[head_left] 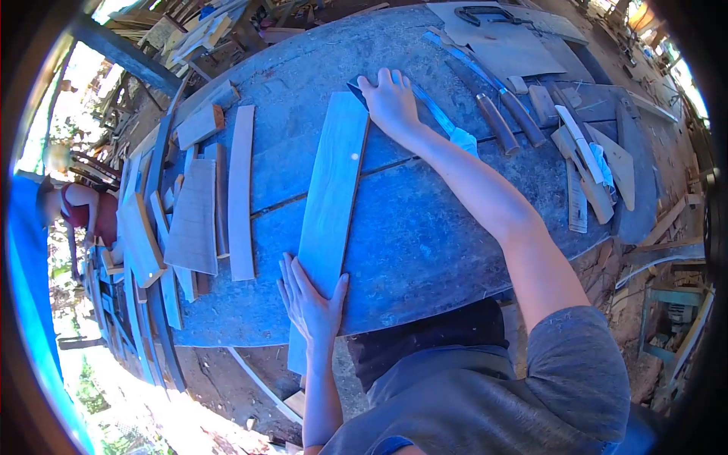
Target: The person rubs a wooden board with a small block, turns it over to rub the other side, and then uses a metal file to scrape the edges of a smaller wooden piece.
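Observation:
A long, flat wooden board (334,174) lies lengthwise on the worn blue table, its near end jutting past the front edge. Across its near part rests my left hand (312,303), fingers stretched toward the left edge and thumb out by the right edge. At the board's far right corner, my right hand (390,102) is closed around a small dark, pointed flat piece (357,92). The fingers hide most of that piece, so its kind cannot be made out. Right of this hand lies a narrow metal strip or blade (432,108) with a pale wrapped end.
Several wood offcuts (193,216) crowd the table's left side, beside a slim board (242,189). Two wooden-handled tools (497,125) lie at right, near more scraps (584,163). A C-clamp (493,15) sits at the back. Another person (80,208) is at far left.

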`<action>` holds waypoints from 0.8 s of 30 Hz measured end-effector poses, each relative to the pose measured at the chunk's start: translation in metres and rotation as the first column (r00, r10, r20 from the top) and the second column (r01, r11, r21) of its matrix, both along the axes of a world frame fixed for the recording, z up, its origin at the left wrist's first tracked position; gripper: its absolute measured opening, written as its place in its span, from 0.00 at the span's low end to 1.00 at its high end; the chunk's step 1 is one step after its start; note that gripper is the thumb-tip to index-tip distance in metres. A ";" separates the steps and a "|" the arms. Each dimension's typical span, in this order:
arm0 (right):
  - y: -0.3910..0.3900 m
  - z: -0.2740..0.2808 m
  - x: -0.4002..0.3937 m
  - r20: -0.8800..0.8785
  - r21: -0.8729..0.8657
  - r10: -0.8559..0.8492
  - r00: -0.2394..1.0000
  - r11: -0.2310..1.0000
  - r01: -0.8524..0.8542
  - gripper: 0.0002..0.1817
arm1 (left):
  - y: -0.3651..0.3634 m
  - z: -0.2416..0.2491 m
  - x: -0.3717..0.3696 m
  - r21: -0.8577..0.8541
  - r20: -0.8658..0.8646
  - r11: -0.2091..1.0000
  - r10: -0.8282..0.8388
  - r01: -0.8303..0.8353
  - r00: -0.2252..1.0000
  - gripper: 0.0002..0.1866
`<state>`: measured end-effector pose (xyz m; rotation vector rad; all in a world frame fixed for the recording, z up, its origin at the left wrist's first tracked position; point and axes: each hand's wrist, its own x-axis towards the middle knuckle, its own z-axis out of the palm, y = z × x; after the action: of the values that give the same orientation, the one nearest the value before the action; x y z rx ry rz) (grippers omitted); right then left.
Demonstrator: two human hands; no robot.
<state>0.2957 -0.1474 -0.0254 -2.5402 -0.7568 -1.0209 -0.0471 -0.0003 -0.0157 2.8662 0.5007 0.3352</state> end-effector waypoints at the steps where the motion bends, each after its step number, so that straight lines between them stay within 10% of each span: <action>1: 0.004 0.001 -0.008 0.000 0.015 -0.005 1.000 1.000 0.005 0.13 | -0.001 0.000 0.001 -0.008 0.002 1.000 0.000 0.000 1.000 0.52; 10: 0.004 0.013 -0.140 -0.162 -0.009 0.502 0.850 0.860 -0.510 0.15 | -0.001 0.004 0.002 -0.028 -0.017 1.000 0.009 -0.009 1.000 0.53; 11: 0.008 0.025 -0.114 -0.433 0.166 0.406 0.805 0.914 -0.371 0.13 | -0.001 0.004 0.001 -0.027 -0.027 0.999 0.017 -0.018 0.999 0.53; 13: 0.018 0.006 -0.035 -0.132 0.028 0.172 0.976 0.985 -0.170 0.12 | 0.000 0.005 0.002 -0.027 -0.025 1.000 0.006 -0.006 1.000 0.53; 18: 0.038 0.004 -0.040 -0.013 -0.009 0.054 0.998 0.999 -0.054 0.15 | 0.001 0.003 0.001 -0.047 -0.025 0.999 0.021 -0.022 0.999 0.53; 24: 0.032 0.003 -0.191 -0.180 -0.025 0.546 0.818 0.829 -0.559 0.19 | 0.000 0.002 0.001 -0.030 -0.030 0.999 0.012 -0.012 0.999 0.53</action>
<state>0.1052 -0.1156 -0.0220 -2.1998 -1.3966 -0.5810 -0.0465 -0.0003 -0.0142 2.8438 0.5239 0.2854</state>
